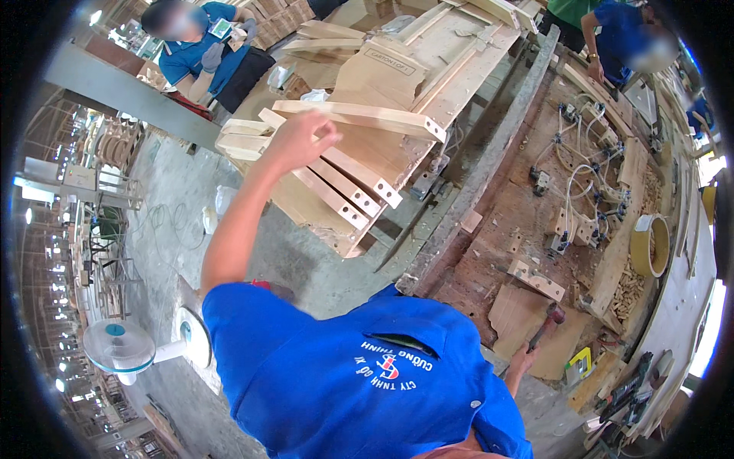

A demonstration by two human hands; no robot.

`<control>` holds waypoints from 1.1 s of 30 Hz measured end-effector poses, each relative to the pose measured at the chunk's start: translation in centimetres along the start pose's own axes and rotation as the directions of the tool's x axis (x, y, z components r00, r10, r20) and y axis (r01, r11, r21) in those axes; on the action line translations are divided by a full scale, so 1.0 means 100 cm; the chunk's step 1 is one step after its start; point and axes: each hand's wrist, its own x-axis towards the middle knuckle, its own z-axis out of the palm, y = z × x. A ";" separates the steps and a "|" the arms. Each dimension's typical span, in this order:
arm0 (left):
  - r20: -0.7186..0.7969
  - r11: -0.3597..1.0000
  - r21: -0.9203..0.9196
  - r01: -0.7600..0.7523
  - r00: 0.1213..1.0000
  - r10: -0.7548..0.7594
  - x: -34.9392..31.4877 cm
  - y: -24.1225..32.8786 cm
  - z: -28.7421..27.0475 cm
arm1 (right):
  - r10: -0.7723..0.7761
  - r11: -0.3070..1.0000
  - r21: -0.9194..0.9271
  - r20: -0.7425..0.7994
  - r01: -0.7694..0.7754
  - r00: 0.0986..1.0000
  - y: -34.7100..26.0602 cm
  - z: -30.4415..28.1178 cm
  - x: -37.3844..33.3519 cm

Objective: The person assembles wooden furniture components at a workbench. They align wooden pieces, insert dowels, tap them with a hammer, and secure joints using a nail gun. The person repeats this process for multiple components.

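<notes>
My left hand [300, 142] reaches out over a stack of pale wooden bars on the workbench at the upper middle. Its fingers are loosely curved, with a gap between thumb and fingers and nothing seen between them. Closest to it lies a long wooden bar [367, 116] crossing the others, with holes at its right end. Below, several more bars [336, 197] lie side by side with drilled ends toward me. At the lower right, my right hand [522, 359] grips a hammer [547, 323] with a reddish head, partly hidden by my sleeve. A short drilled wood piece [536, 280] lies just beyond the hammer.
Cardboard [386, 76] lies on the left bench. On the right worktable are air hoses and clamps [569, 206], a tape roll [649, 245] and wooden dowels [628, 294]. A fan [118, 346] stands at left. Two co-workers are at the far benches.
</notes>
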 end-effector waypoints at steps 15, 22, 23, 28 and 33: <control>0.107 0.981 0.196 -0.013 0.994 -0.008 -0.084 0.014 -0.004 | 0.016 0.971 -0.240 0.025 -0.010 1.000 0.010 0.008 0.023; 0.252 0.936 0.251 -0.246 0.950 0.182 -0.044 0.026 -0.011 | -0.089 0.979 -0.183 -0.001 0.087 0.996 -0.011 0.007 0.010; 0.321 0.932 0.231 -0.279 0.926 0.198 -0.039 0.024 -0.013 | -0.064 0.977 -0.205 0.001 0.063 0.998 -0.011 0.008 0.011; 0.606 0.883 0.331 -0.333 0.792 0.072 0.002 0.041 -0.010 | -0.076 0.980 -0.182 0.022 0.078 0.997 0.003 0.005 0.013; 0.625 0.898 0.305 -0.318 0.778 0.063 0.030 0.049 0.012 | -0.072 0.997 0.016 -0.015 0.072 0.997 0.018 0.012 0.016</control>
